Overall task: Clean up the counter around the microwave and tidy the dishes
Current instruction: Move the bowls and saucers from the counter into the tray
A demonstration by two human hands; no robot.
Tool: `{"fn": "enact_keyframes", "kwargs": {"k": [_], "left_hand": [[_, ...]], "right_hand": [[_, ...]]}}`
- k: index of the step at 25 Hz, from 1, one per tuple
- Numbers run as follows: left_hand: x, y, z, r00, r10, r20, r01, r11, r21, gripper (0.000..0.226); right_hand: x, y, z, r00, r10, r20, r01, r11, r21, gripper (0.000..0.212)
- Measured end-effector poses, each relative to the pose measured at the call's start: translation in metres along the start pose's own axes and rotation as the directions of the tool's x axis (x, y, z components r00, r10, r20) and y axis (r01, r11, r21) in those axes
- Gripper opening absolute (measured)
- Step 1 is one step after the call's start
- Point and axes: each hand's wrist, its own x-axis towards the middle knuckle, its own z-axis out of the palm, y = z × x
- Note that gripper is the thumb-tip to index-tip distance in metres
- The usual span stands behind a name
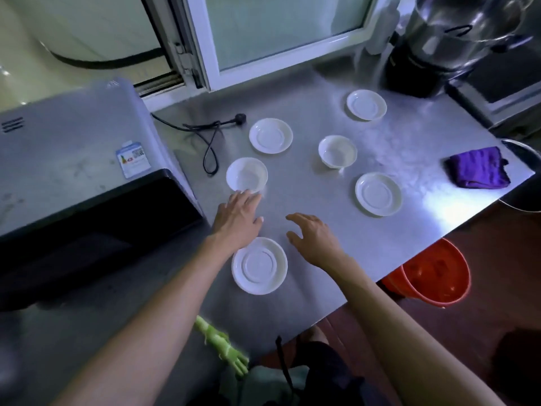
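Stainless-steel desk (pixel 307 200), seen in the single head view, carrying six white dishes beside a grey microwave (pixel 73 159) at the left. Both hands are held over the near middle of the desk. The left hand (pixel 238 219) is shown palm down with straight, loosely spread fingers (pixel 248 197); its fingertips are at the near rim of the left bowl (pixel 246 174), though actual contact cannot be judged. The left wrist overlaps the far edge of the near saucer (pixel 259 265). The right hand (pixel 314 237) is shown empty, its fingers relaxed and slightly curved, spread apart, pointing toward the left hand; nothing is gripped. The second bowl (pixel 337 151) is placed well beyond the right hand, with a right saucer (pixel 378 194) near it to the right. A far-left saucer (pixel 270 135) and a far-right saucer (pixel 366 104) are set toward the window (pixel 278 30). All dishes are round and stand upright, openings upward, so no long axis is given. A purple cloth (pixel 478 168) is laid near the right edge of the desk. A black power cord (pixel 209 139) is looped between microwave and dishes. An orange bucket (pixel 433 273) is seen below the desk edge, and a green vegetable stalk (pixel 219 344) at the near edge.
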Motion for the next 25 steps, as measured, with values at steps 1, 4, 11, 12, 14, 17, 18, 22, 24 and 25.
{"fn": "enact_keyframes", "kwargs": {"k": [1, 4, 11, 12, 14, 17, 18, 22, 24, 25], "left_hand": [[0.012, 0.003, -0.003, 1.000, -0.020, 0.002, 0.020, 1.000, 0.017, 0.059], [0.052, 0.011, -0.007, 0.996, -0.089, 0.016, 0.088, 0.994, 0.063, 0.058], [0.106, 0.022, -0.006, 0.962, -0.260, 0.078, 0.256, 0.965, 0.060, 0.064], [0.111, 0.022, -0.005, 0.956, -0.279, 0.090, 0.275, 0.960, 0.057, 0.066], [0.118, 0.022, -0.004, 0.941, -0.314, 0.123, 0.311, 0.949, 0.047, 0.071], [0.129, 0.016, -0.002, 0.919, -0.359, 0.159, 0.359, 0.933, 0.030, 0.081], [0.131, 0.015, -0.002, 0.913, -0.371, 0.171, 0.373, 0.928, 0.022, 0.083], [0.141, 0.014, 0.002, 0.900, -0.392, 0.192, 0.398, 0.917, 0.008, 0.086], [0.143, 0.017, 0.003, 0.906, -0.392, 0.161, 0.395, 0.919, 0.017, 0.085], [0.144, 0.018, 0.003, 0.910, -0.391, 0.139, 0.392, 0.920, 0.023, 0.085]], "right_hand": [[0.014, 0.006, -0.007, 1.000, -0.017, 0.014, 0.016, 1.000, 0.003, 0.045], [0.056, 0.030, -0.026, 0.995, -0.072, 0.076, 0.070, 0.997, 0.024, 0.045], [0.113, 0.059, -0.045, 0.966, -0.184, 0.181, 0.176, 0.983, 0.058, 0.044], [0.119, 0.060, -0.047, 0.963, -0.200, 0.182, 0.192, 0.979, 0.065, 0.044], [0.128, 0.062, -0.050, 0.957, -0.225, 0.180, 0.215, 0.974, 0.073, 0.043], [0.138, 0.067, -0.054, 0.952, -0.255, 0.171, 0.246, 0.967, 0.072, 0.043], [0.139, 0.070, -0.055, 0.950, -0.264, 0.169, 0.255, 0.964, 0.072, 0.044], [0.150, 0.076, -0.057, 0.945, -0.290, 0.153, 0.281, 0.956, 0.079, 0.042], [0.156, 0.076, -0.055, 0.945, -0.284, 0.159, 0.272, 0.958, 0.094, 0.042], [0.158, 0.075, -0.054, 0.944, -0.286, 0.168, 0.272, 0.957, 0.098, 0.041]]}}
